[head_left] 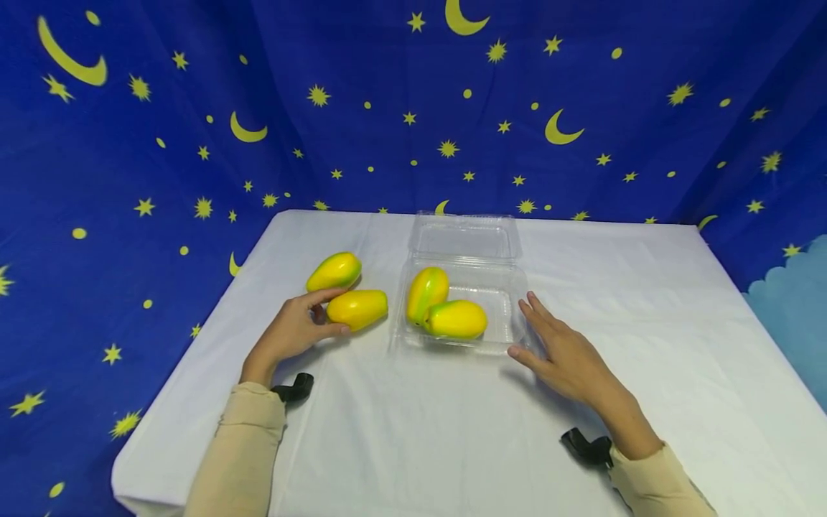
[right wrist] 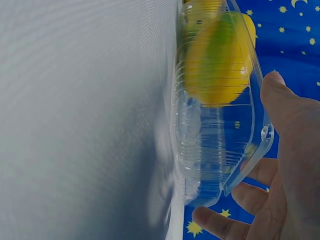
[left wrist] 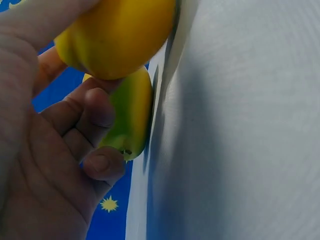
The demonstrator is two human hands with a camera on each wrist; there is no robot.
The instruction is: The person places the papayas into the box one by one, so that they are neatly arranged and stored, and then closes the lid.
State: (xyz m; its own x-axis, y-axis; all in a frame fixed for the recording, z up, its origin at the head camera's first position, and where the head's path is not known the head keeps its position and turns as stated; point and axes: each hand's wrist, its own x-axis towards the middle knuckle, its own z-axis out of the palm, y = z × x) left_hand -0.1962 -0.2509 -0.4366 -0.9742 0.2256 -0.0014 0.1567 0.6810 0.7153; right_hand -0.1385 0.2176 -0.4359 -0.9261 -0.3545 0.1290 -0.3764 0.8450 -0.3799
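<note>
My left hand (head_left: 293, 330) pinches a yellow papaya (head_left: 357, 309) between thumb and fingers, left of the clear plastic clamshell box (head_left: 507, 312). Just behind it lies another yellow-green papaya (head_left: 334, 271), its stem end showing in the left wrist view. Inside the box's near half, at the left, sit two papayas, one slanting (head_left: 428, 291) and one lying sideways (head_left: 457, 319). My right hand (head_left: 568, 359) is at the box's right side with fingers spread and fairly straight. Its thumb is near the rim (right wrist: 255, 75); whether it touches, I cannot tell.
The box's lid (head_left: 465, 237) lies folded back at the far side of the white-covered table (head_left: 413, 445). A blue cloth (head_left: 375, 64) with yellow moons and stars hangs behind and at the sides. Black wrist mounts (head_left: 293, 389) sit by both cuffs.
</note>
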